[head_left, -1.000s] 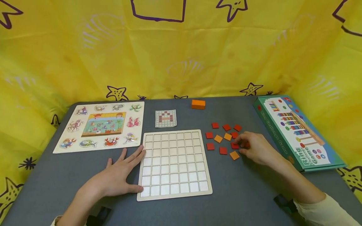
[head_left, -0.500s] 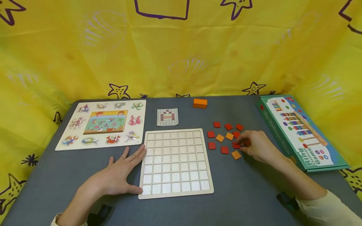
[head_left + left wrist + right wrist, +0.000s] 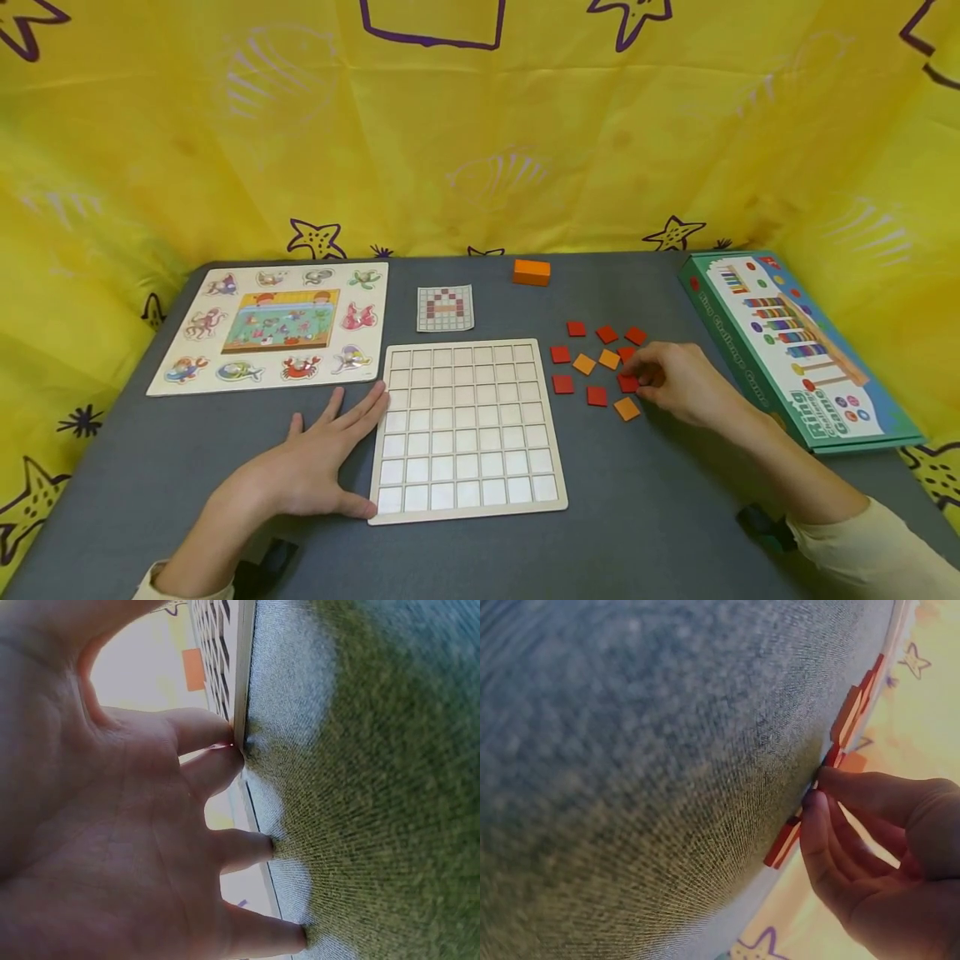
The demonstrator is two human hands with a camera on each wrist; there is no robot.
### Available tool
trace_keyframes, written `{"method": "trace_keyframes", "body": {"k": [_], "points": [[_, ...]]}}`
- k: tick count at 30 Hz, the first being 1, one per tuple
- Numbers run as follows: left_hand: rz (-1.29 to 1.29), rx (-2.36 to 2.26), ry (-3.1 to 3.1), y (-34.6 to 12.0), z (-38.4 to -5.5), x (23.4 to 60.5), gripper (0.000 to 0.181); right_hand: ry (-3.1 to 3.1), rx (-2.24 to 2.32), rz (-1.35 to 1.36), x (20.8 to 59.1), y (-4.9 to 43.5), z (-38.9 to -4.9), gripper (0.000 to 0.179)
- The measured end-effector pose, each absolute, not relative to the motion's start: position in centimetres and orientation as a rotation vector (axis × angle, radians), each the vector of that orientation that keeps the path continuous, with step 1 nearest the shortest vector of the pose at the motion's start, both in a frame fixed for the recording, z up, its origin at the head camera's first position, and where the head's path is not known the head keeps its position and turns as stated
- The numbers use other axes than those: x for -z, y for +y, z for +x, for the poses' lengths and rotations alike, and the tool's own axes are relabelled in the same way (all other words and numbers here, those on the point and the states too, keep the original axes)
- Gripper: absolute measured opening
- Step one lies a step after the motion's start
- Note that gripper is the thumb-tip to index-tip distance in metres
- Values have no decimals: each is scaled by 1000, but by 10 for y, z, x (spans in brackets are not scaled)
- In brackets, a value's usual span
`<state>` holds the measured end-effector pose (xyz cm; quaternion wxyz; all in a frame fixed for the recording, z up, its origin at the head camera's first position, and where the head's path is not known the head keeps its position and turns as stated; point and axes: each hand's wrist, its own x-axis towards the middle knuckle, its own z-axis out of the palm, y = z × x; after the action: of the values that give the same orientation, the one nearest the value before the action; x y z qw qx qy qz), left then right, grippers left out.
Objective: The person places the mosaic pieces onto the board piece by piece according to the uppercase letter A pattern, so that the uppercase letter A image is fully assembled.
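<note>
My left hand (image 3: 311, 467) lies with spread fingers along the left edge of a pale wooden grid board (image 3: 463, 435). Its thumb touches the board's lower left corner. In the left wrist view, fingers (image 3: 214, 769) press at the board's side and on the table. My right hand (image 3: 678, 385) is at the right side of a scatter of small square tiles, thumb and fingertips pinching at a red tile (image 3: 627, 383). In the right wrist view, thumb and index tip meet low over the cloth, with a red tile (image 3: 783, 844) just beside them. Red tiles (image 3: 596, 396) and orange tiles (image 3: 583, 364) lie around.
A pattern card (image 3: 445, 308) lies behind the board, with an orange block (image 3: 531, 272) to its right. At the left is a sea-animal puzzle board (image 3: 279, 322). A green game box (image 3: 798, 350) stands at the right. Yellow cloth (image 3: 465, 125) hangs behind the grey table.
The head view has shifted slightly. My right hand's fingers have moved a little at the red tile; my left hand stays at the board's edge.
</note>
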<state>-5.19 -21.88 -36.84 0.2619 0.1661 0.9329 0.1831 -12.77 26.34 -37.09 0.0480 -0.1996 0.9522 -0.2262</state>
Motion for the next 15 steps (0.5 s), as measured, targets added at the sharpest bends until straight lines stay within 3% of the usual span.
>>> {"method": "trace_keyframes", "body": {"k": [15], "points": [[455,-510,2498,-219,-52,368,135,2853,843,-487,362,260,-130,28]]}}
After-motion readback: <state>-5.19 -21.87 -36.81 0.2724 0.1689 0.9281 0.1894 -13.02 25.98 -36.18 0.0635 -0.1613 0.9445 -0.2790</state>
